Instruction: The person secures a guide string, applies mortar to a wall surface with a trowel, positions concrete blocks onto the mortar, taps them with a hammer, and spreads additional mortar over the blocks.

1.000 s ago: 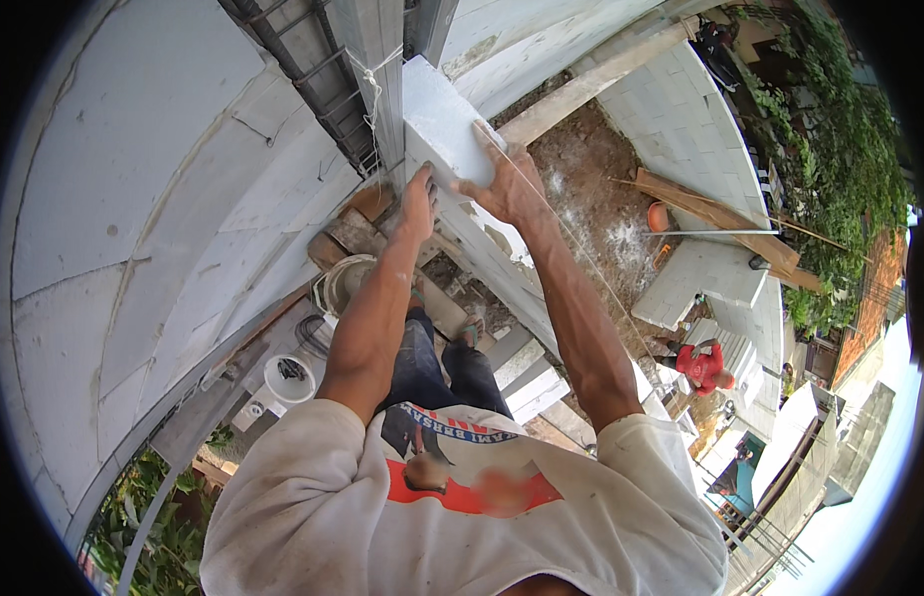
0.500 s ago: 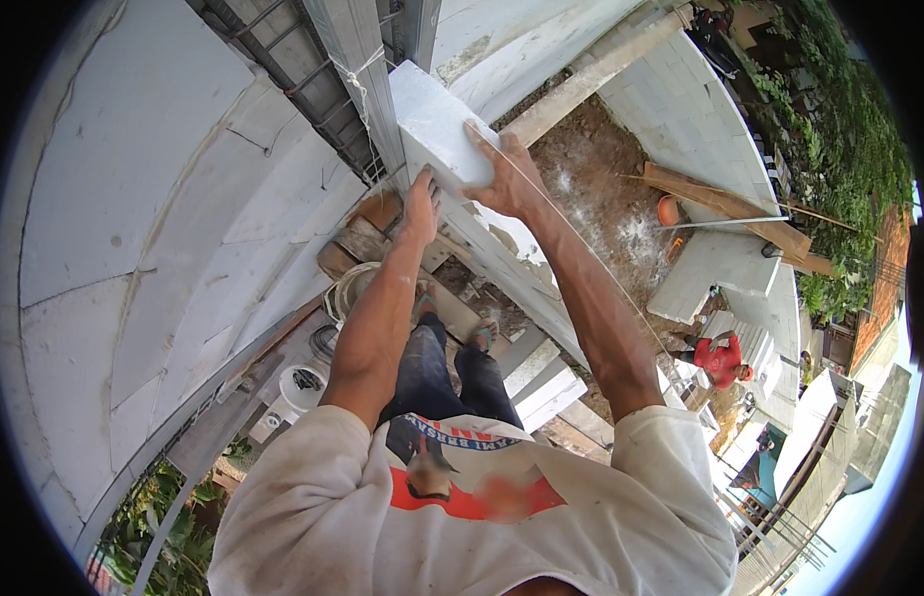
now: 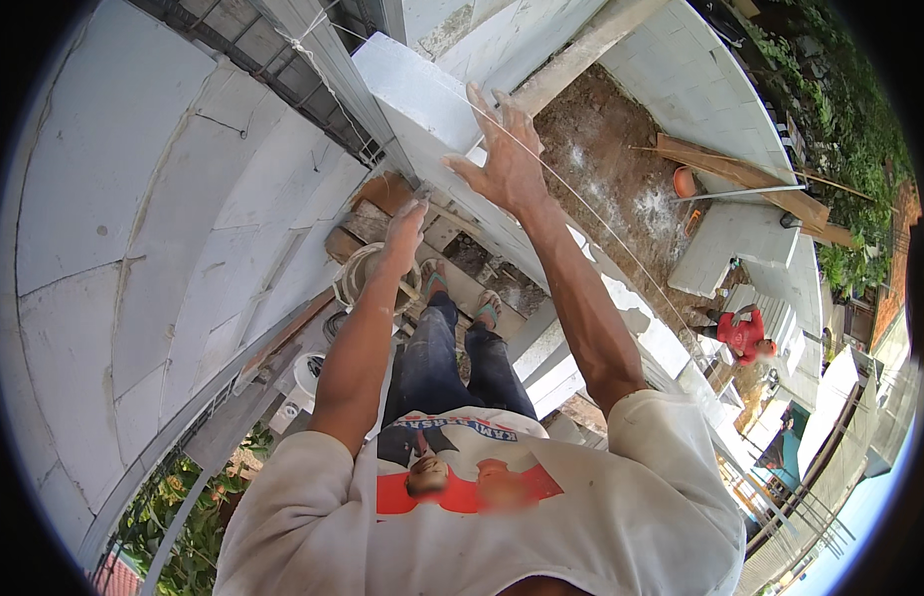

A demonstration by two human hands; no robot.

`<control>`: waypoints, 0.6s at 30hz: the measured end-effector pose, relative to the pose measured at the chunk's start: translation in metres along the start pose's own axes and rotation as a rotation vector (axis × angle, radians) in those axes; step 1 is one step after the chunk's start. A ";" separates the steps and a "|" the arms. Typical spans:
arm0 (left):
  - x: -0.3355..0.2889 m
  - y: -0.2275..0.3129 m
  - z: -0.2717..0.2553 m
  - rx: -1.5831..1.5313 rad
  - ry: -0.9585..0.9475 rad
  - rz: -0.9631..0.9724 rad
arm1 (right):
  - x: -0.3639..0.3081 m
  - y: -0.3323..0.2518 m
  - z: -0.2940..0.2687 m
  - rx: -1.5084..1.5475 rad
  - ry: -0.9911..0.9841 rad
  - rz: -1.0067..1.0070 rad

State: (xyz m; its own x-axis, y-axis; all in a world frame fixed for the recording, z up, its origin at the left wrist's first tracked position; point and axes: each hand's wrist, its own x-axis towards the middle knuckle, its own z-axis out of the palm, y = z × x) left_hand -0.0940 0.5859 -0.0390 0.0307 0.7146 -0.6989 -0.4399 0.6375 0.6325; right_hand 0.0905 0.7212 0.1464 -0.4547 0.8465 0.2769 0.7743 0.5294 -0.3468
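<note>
White block (image 3: pixel 422 94) is already sitting by the metal post (image 3: pixel 345 79); left hand (image 3: pixel 404 236) and right hand (image 3: pixel 512 167) are showing loose, empty grips. Not seeing what's left, tbh.

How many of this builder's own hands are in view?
2: the left hand lower in the picture, the right hand spread by the white block. Neither is hidden.

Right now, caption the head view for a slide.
Open right hand by white building block, metal post alongside, left hand lower in frame.
</note>
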 end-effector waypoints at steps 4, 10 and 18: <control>-0.066 -0.132 -0.075 0.605 0.064 -0.147 | -0.118 -0.012 0.019 0.588 -0.200 0.253; -0.156 -0.301 -0.054 1.061 0.098 -0.450 | -0.397 0.021 0.110 0.536 -0.842 0.886; -0.127 -0.350 -0.026 0.986 0.442 -0.419 | -0.470 0.132 0.370 0.350 -1.088 0.666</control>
State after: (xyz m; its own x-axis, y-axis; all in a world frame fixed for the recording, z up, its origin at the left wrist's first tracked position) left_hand 0.0330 0.2649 -0.1801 -0.3934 0.3553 -0.8480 0.4271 0.8874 0.1736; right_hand 0.2439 0.4144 -0.3610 -0.2797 0.4745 -0.8346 0.9067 -0.1554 -0.3922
